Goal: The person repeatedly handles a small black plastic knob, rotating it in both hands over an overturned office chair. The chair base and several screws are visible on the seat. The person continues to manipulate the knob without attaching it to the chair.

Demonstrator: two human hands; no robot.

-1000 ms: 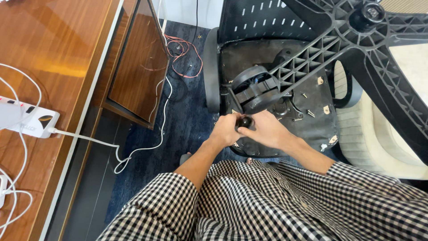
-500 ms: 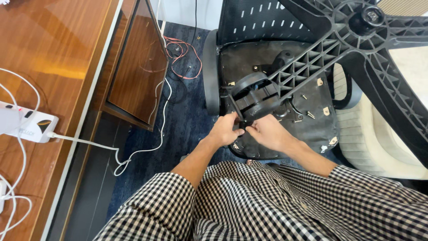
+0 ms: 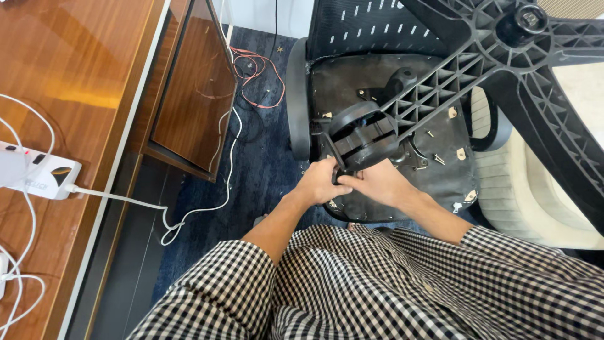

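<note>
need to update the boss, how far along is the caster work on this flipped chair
Done: the office chair lies overturned, its star base up. In hand: both the left hand and right hand grip the black caster wheel at one leg's end. Left: whether it is fully seated can't be told; another leg tip shows no wheel.
</note>
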